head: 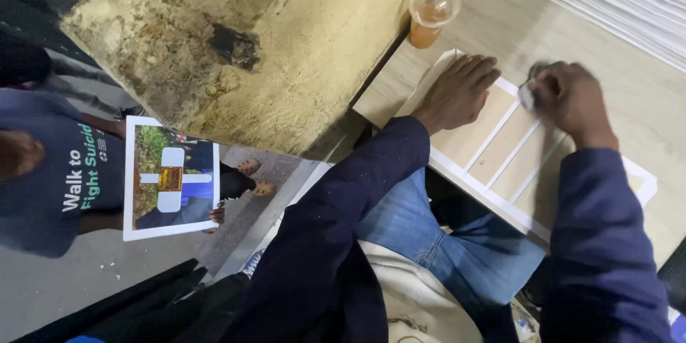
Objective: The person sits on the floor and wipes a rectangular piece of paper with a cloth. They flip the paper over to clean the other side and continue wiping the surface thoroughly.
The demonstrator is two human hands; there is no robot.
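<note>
The frame (500, 144) lay flat on the table (643, 107), near the cup (431, 14). His left hand (457, 93) pressed spread on it, steadying, while the right hand (568, 96) pinched a small cloth (527, 93), seemingly wiping; the next stroke needs firm bracing.

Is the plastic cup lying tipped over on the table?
No. The plastic cup stands upright on the table, holding an orange drink.

A single head-worn camera looks steeply down, close over the wooden table (664, 143).
</note>
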